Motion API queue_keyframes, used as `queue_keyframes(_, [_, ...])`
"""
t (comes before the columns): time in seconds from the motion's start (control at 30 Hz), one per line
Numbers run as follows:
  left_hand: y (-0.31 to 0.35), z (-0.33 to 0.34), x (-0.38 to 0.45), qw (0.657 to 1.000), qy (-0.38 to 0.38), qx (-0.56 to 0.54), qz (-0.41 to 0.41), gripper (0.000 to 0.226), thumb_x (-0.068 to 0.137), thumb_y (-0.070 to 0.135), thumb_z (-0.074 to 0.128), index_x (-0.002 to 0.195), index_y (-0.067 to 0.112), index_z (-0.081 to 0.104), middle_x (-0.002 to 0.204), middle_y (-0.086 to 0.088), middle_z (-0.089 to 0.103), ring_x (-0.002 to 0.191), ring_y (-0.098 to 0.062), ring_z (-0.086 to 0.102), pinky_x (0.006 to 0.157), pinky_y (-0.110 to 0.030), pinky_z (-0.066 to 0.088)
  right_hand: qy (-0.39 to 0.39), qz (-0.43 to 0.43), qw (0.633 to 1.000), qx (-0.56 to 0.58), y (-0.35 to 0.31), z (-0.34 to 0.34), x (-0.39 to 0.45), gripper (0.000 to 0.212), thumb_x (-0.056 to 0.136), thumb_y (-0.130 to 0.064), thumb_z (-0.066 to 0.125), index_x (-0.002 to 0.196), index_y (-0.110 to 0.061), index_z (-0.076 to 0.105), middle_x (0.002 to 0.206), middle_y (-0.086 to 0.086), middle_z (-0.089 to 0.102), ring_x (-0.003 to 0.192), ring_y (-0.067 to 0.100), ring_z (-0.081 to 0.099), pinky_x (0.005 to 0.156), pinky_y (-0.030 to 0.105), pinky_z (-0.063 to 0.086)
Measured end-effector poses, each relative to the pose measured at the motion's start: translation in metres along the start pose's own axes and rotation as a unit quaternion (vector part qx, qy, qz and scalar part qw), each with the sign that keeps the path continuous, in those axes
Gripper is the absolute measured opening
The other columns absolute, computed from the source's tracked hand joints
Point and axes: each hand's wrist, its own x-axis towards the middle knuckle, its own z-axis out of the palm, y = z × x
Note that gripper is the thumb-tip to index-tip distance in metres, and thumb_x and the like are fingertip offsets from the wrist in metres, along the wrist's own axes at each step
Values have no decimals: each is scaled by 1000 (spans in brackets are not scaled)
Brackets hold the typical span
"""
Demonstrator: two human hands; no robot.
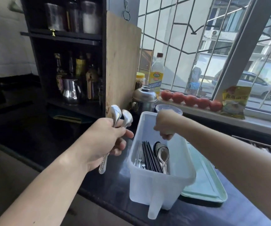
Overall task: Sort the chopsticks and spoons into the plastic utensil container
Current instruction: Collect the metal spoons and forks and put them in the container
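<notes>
The left hand (106, 137) has its fingers (123, 144) curled round a bunch of shiny steel spoons (118, 115), bowls up, held just left of the translucent white plastic utensil container (156, 181). The right hand (165, 123) hangs over the container with fingers curled downward; whether it holds anything I cannot tell. Inside lie black chopsticks (151, 157), steel forks (139, 158) and more spoons (163, 154); the container stands on the dark worktop (108, 180), beside a pale green lid (208, 181).
</notes>
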Motion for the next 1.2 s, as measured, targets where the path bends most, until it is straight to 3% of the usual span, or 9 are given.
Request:
queue_keyframes(0.17, [9,10,1,996,-63,-56,4,22,107,11,49,116,2,66,85,-10,76,48,-13,54,47,-25,38,-82,-180,898,393,-8,-49,-46,32,100,-36,58,119,-14,69,103,4,74,75,21,73,62,27,58])
queue_keyframes(0.33, [15,20,-2,982,-166,-90,23,32,103,15,54,85,21,80,88,-12,74,49,-15,53,42,-23,40,-3,-191,919,345,-8,-52,-53,17,101,-12,58,113,-7,69,83,3,71,71,18,61,59,25,52])
queue_keyframes(0.5, [14,17,-6,979,-183,-87,18,26,103,17,55,92,18,78,92,-14,75,49,-17,56,42,-24,41,-172,-164,849,472,1,-58,-56,18,100,-8,54,114,-6,66,79,5,67,66,14,59,57,20,50])
queue_keyframes(0.6, [14,12,-4,988,-128,-83,13,23,105,21,53,112,13,73,94,-13,76,49,-16,58,42,-25,42,-133,-167,791,573,0,-66,-53,12,96,-2,57,105,-4,64,70,4,66,52,7,56,49,15,50])
queue_keyframes(0.73, [7,2,4,999,42,-27,13,24,110,20,44,116,18,68,97,-8,70,51,-12,59,40,-24,43,-103,-161,746,638,9,-88,-56,32,81,-3,66,110,8,64,88,13,72,74,15,72,66,18,60])
queue_keyframes(0.8, [1,-5,7,995,88,-25,32,26,110,20,40,118,18,65,77,0,56,43,-8,42,37,-21,31,-53,-148,827,539,16,-92,-52,36,75,-4,74,109,6,70,89,14,76,77,15,74,66,17,59])
queue_keyframes(0.9, [-2,-11,8,996,89,-3,18,20,109,25,42,108,14,60,55,10,33,41,-5,23,36,-21,20,102,-149,982,53,12,-68,-35,7,87,-21,75,88,-16,79,70,0,74,57,5,64,53,14,51])
queue_keyframes(1.03, [2,0,9,998,35,51,-18,23,103,39,53,89,22,46,57,9,30,42,-7,21,37,-20,17,3,-150,953,-262,4,-6,-5,12,90,-23,68,96,-22,78,82,-4,72,79,19,68,67,30,55])
queue_keyframes(1.2, [4,-5,9,994,74,78,-22,27,100,33,51,87,13,64,74,-6,50,51,-13,29,38,-23,20,-33,-94,941,-324,13,25,9,9,92,-19,68,100,-15,69,89,2,62,91,29,62,72,32,52])
